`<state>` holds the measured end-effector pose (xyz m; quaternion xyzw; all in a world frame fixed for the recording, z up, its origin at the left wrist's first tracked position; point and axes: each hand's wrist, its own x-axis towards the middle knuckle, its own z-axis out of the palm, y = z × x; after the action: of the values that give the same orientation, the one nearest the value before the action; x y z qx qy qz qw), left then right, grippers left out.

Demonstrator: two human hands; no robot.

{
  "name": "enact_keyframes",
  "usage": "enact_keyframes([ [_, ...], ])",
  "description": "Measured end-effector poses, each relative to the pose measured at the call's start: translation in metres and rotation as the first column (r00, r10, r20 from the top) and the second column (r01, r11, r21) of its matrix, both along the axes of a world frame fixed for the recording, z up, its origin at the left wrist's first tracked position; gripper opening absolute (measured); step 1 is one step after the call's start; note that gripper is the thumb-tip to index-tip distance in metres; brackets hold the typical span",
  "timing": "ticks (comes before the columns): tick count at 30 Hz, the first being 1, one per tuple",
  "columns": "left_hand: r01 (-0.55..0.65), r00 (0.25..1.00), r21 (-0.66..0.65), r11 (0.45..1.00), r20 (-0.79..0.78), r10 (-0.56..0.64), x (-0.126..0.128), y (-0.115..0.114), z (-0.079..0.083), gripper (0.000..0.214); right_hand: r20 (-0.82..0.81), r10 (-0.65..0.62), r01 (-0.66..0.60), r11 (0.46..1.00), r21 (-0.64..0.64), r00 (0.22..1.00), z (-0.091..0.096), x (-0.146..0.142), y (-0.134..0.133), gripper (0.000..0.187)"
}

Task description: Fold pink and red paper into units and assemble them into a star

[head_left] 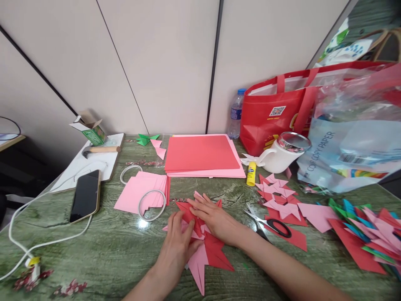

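Observation:
A pointed folded paper star [200, 263] in red and pink lies on the table in front of me, its middle partly covered by my hands. My left hand [176, 242] is on its left side, thumb and fingers curled around a pink fold. My right hand [216, 219] lies across the upper part, fingers stretched out and pressing on the red paper. To the right are black-handled scissors [278, 228] and a yellow glue stick [251, 174]. Pink paper squares [138, 192] sit to the left under a white ring [152, 205].
Red and pink sheets [202, 153] lie behind my hands. A phone [85, 195], cable and hammer [102, 149] are at left. On the right stand a white mug [278, 156], red bag [266, 113], bottle [235, 115], copy-paper bag [351, 146] and coloured paper pieces [376, 230].

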<state>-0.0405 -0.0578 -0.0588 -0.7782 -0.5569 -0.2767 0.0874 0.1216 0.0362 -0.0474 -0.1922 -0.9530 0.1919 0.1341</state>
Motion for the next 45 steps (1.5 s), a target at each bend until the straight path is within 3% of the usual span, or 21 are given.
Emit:
enact_keyframes([
  [14, 0.133, 0.991, 0.016, 0.991, -0.026, -0.132, 0.000, 0.001, 0.014, 0.032, 0.031, 0.017, -0.017, 0.999, -0.029, 0.999, 0.001, 0.001, 0.001, 0.061],
  [25, 0.118, 0.993, 0.006, 0.993, 0.008, -0.118, 0.001, 0.000, 0.015, 0.020, -0.004, -0.008, 0.008, 0.998, 0.055, 1.000, -0.001, 0.001, -0.002, 0.050],
  [31, 0.098, 0.995, -0.011, 0.995, -0.003, -0.098, 0.000, -0.001, 0.013, 0.019, 0.041, -0.048, 0.043, 0.991, 0.126, 0.998, 0.013, 0.002, -0.008, 0.046],
  [38, 0.091, 0.995, -0.088, 0.992, 0.048, -0.087, 0.000, -0.002, 0.014, 0.012, 0.067, -0.089, 0.086, 0.995, 0.040, 0.994, 0.025, 0.006, -0.031, 0.047],
  [45, 0.082, 0.988, -0.137, 0.987, 0.140, -0.063, -0.001, -0.005, 0.012, 0.015, 0.119, -0.068, 0.064, 0.997, 0.033, 0.991, 0.012, 0.005, -0.035, 0.056],
])
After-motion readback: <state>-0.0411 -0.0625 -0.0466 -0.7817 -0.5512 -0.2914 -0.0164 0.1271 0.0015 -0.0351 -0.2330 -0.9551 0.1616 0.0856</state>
